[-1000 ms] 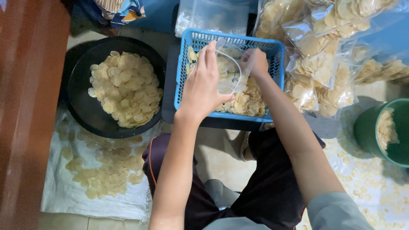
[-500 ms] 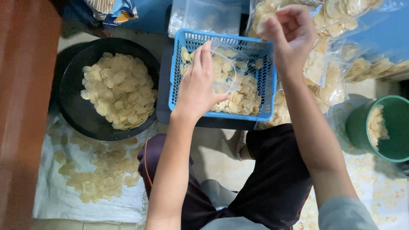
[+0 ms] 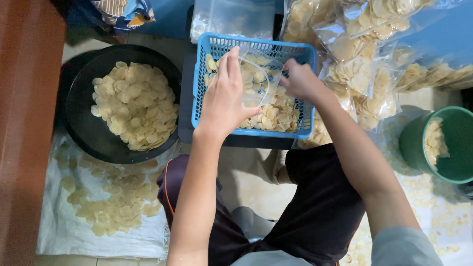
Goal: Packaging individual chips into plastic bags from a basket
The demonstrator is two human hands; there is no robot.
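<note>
A blue plastic basket (image 3: 305, 83) holds pale round chips (image 3: 276, 116). Over it, my left hand (image 3: 224, 101) holds open a clear plastic bag (image 3: 261, 79) by its near edge. My right hand (image 3: 300, 81) is at the bag's right side, fingers curled at its mouth; whether it holds chips cannot be told. Several chips lie inside the bag.
A black round basin (image 3: 84, 123) with chips stands at left. Filled clear bags (image 3: 364, 74) pile at the upper right. A green bucket (image 3: 419, 148) with chips sits at right. Loose chips lie on white sacks (image 3: 74, 231) on the floor. My knees (image 3: 320, 207) are below.
My right hand, raised high above the basket half a second ago, has come back down to the bag's mouth. My left hand has kept hold of the bag.
</note>
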